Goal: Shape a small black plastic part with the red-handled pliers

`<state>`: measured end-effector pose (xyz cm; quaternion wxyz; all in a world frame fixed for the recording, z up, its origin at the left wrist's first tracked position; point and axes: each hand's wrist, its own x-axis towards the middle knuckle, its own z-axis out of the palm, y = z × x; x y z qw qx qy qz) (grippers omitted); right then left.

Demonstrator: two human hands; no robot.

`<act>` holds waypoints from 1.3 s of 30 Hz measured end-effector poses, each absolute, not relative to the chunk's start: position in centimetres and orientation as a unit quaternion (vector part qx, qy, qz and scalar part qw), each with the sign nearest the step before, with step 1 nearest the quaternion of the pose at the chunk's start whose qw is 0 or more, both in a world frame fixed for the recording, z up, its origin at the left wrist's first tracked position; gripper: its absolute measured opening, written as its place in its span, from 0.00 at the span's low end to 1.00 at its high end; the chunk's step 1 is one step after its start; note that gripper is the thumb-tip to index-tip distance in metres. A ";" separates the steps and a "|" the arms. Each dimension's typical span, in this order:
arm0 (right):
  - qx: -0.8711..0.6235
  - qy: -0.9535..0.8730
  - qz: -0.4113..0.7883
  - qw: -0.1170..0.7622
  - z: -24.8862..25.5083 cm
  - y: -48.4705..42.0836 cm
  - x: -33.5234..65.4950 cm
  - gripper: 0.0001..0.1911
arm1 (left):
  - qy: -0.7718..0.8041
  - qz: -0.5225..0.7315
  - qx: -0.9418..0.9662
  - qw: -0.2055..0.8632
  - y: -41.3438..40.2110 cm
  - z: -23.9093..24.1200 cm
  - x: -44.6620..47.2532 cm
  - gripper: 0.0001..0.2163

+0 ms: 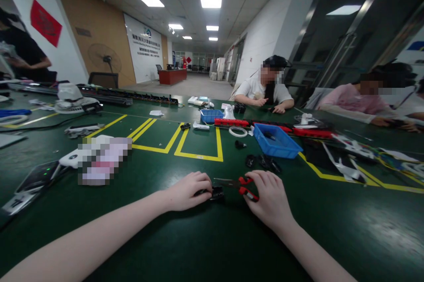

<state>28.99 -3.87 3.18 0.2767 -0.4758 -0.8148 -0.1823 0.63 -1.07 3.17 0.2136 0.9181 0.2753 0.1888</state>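
Observation:
My left hand (190,190) is closed around a small black part (217,193) on the green table; its exact kind I cannot make out. From the right, my right hand (270,196) grips red-handled needle-nose pliers (244,187). Their thin jaws (223,182) point left, just above the black part, and whether they touch it I cannot tell. Behind the pliers lie several similar black parts (264,162), with a single black piece (240,144) a little farther back.
A blue bin (277,141) with dark pieces inside stands behind the loose parts. Farther back are a smaller blue bin (212,116), a white ring of tape (237,131) and red strips (232,122). A black device (38,177) lies on the left. Co-workers sit across the table.

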 end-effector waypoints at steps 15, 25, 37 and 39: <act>-0.456 -0.847 -0.128 0.242 3.4 -4.2 29.0 0.23 | 0.263 0.199 0.921 0.210 -0.7 2.4 0.6 0.08; -0.419 -0.873 -0.138 0.209 3.3 -4.5 28.4 0.20 | 0.272 0.203 0.917 0.210 -0.9 2.8 0.7 0.07; -0.421 -0.868 -0.136 0.223 3.4 -4.5 28.3 0.24 | 0.277 0.204 0.916 0.206 -0.9 2.8 0.6 0.08; -0.424 -0.867 -0.136 0.224 3.4 -4.4 28.2 0.23 | 0.285 0.206 0.914 0.200 -0.9 2.7 0.7 0.09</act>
